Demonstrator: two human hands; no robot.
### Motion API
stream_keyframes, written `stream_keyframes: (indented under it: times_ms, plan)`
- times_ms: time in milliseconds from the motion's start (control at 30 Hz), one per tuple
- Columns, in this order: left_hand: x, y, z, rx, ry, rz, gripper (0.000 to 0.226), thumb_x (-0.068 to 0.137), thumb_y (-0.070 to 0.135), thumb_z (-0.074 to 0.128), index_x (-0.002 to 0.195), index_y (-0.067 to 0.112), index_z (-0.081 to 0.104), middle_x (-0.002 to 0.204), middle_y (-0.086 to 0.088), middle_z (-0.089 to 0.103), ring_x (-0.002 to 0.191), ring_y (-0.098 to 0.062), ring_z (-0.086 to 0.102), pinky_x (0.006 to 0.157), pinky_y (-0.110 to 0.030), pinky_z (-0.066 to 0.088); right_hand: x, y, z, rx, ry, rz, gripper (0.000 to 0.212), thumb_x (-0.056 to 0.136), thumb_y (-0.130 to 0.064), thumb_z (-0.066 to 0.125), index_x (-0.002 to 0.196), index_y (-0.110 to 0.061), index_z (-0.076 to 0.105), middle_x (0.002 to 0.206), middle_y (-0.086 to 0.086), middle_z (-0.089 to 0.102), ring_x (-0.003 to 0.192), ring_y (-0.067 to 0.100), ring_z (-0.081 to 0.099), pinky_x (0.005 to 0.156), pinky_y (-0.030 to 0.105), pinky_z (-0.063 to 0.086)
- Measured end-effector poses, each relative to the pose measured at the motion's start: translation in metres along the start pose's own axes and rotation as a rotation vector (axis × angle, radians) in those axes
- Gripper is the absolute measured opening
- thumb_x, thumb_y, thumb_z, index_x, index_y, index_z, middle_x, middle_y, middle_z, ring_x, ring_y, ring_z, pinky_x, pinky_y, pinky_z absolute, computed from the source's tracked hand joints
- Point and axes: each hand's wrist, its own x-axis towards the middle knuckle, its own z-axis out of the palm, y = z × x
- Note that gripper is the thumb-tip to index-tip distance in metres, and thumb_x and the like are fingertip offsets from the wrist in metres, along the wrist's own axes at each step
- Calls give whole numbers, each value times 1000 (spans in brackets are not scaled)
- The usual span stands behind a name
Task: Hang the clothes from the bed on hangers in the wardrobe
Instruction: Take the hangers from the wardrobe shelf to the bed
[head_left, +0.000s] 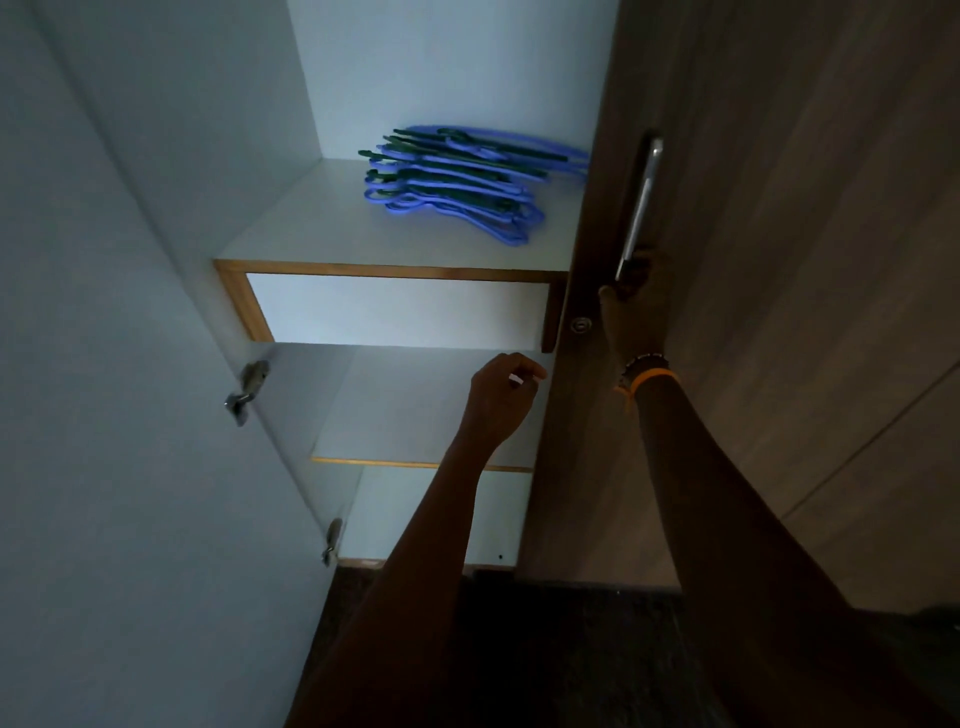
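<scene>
A stack of several blue hangers with dark green strips lies on the upper white shelf of the wardrobe. My right hand grips the lower end of the metal door handle on the brown wardrobe door. A yellow band and a beaded bracelet sit on that wrist. My left hand hangs in the air below the hangers, in front of the lower compartment, fingers loosely curled and holding nothing. No clothes or bed are in view.
The left wardrobe door stands open, white inside, with two metal hinges. A lower shelf with a wood edge sits beneath. A small round lock is on the brown door. Dark floor lies below.
</scene>
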Motion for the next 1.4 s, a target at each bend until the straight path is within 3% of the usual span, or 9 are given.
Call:
stream_keyframes:
  times_ms: [200, 333, 467, 533, 700, 800, 967, 1200, 1400]
  plan:
    - [4, 1, 11, -4, -38, -10, 19, 90, 0, 57, 108, 1, 63, 108, -15, 64, 88, -13, 59, 66, -3, 43, 7, -15, -15, 21, -202, 128, 18, 87, -7, 62, 103, -9, 53, 82, -5, 51, 77, 8, 49, 62, 7, 38]
    - [-3, 17, 22, -58, -137, -57, 53, 84, 5, 66, 132, 4, 45, 128, -17, 49, 115, -29, 53, 89, -32, 50, -26, -28, -34, -11, -71, 50, 6, 91, -4, 56, 88, -6, 51, 75, -2, 47, 70, 5, 47, 61, 3, 35]
    - [-14, 33, 31, -103, -297, -8, 80, 77, 30, 75, 143, 11, 34, 144, -8, 39, 131, -24, 40, 107, -37, 37, -85, -37, -74, 7, 42, 12, 12, 93, -13, 57, 88, -2, 53, 82, 7, 53, 67, -8, 49, 66, 7, 39]
    - [-28, 41, 39, -188, -441, 11, 69, 76, 36, 75, 136, 21, 45, 138, -4, 49, 125, -22, 48, 103, -48, 43, -117, -47, -100, 42, 77, 40, 21, 91, -20, 59, 91, 0, 51, 83, 3, 52, 71, -6, 52, 67, 10, 43]
    - [-86, 70, 84, -307, -752, 138, 39, 81, 21, 67, 120, 20, 60, 116, 0, 66, 105, -14, 62, 90, -29, 50, -186, -63, -165, -41, 271, 112, 51, 74, -55, 65, 106, -18, 50, 98, 0, 56, 95, 5, 58, 78, 23, 50]
    - [-113, 85, 108, -355, -840, 158, 40, 81, 3, 66, 116, 21, 60, 113, 3, 65, 103, -12, 62, 89, -28, 53, -209, -70, -197, -133, 297, 135, 69, 64, -57, 71, 117, -24, 42, 107, -6, 53, 98, -3, 57, 75, 14, 51]
    - [-139, 108, 137, -350, -869, 260, 43, 78, -5, 68, 117, 9, 61, 113, -4, 65, 99, -10, 63, 84, -17, 51, -223, -62, -244, -260, 387, 155, 55, 75, -23, 75, 118, -24, 40, 109, 1, 55, 96, 16, 61, 68, 22, 56]
    - [-168, 142, 170, -311, -849, 282, 36, 78, -9, 64, 113, 3, 61, 108, -4, 62, 88, -7, 59, 74, -4, 45, -231, -45, -279, -352, 537, 75, 58, 80, -9, 68, 129, -18, 38, 90, 1, 64, 69, 9, 64, 63, 21, 56]
    - [-208, 176, 196, -313, -859, 285, 49, 78, -7, 64, 125, 6, 56, 120, -7, 58, 102, -10, 58, 79, -5, 45, -240, -39, -350, -281, 385, 154, 58, 80, -8, 70, 128, -20, 40, 98, -9, 67, 85, 9, 68, 77, 31, 57]
